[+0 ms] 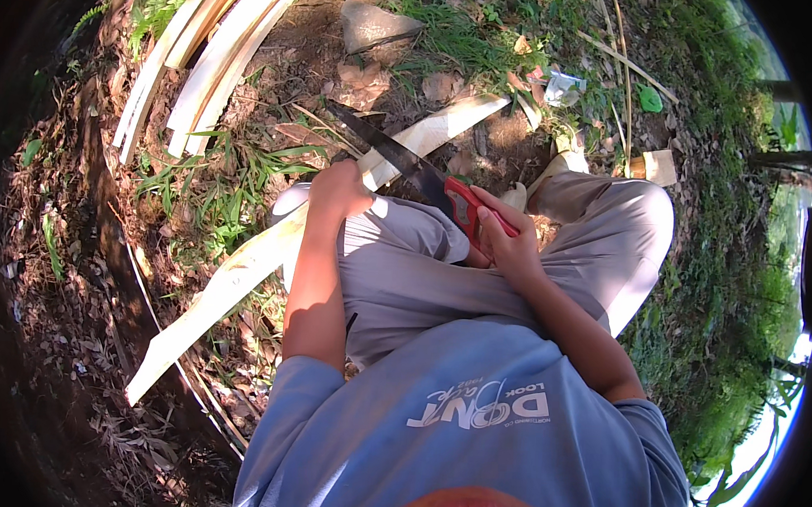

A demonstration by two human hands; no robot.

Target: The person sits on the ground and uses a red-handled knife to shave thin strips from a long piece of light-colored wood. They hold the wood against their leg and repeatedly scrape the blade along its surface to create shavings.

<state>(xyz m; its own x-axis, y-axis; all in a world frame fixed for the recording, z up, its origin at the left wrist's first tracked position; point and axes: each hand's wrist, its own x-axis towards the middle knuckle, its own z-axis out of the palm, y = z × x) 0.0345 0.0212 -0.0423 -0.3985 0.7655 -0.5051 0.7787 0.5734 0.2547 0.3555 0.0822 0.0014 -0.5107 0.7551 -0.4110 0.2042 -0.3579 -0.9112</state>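
A long, pale, flat strip (233, 273), like split wood or bamboo, slants across my lap from lower left to upper right. My left hand (341, 191) is closed around it near my knee. In my right hand (508, 237) is the red handle of a hand saw (401, 155). Its dark blade points to the upper left and crosses over the strip just beyond my left hand. Whether the teeth touch the strip, I cannot tell. My right fingers wrap the handle and partly hide it.
Several similar pale strips (224, 55) lie at the upper left. A grey stone (375, 27) rests on the ground ahead. Farther right are clear plastic litter (564, 88), a green scrap (649, 99), thin sticks (625, 82) and a short pale wood piece (656, 167). Leaves and grass surround me.
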